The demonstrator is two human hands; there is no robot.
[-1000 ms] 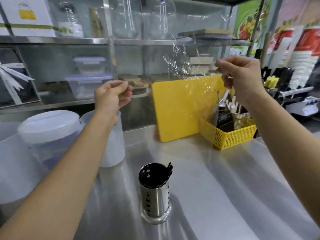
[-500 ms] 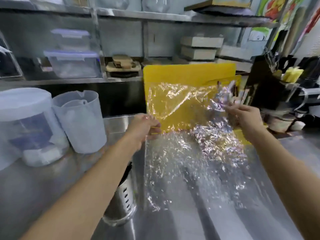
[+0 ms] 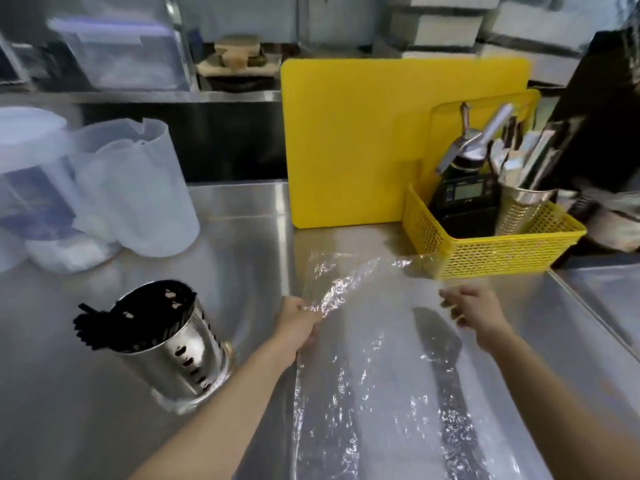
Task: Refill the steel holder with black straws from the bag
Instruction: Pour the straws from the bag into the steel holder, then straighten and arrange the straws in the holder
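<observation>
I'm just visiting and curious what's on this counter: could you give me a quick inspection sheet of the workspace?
Surface: steel counter, shiny, bare in the middle.
Job's things: steel holder full of black straws, some leaning out left; clear plastic bag, looks empty.
Clutter: yellow basket of utensils, yellow cutting board, translucent jugs.
Hands: left hand pinches the bag's edge; right hand at the opposite edge, fingers curled.
Cables: nothing seen.
Surroundings: shelves with blurred containers behind.

Bright, even light; motion blur; glare on crinkled bag (image 3: 363, 341).
</observation>
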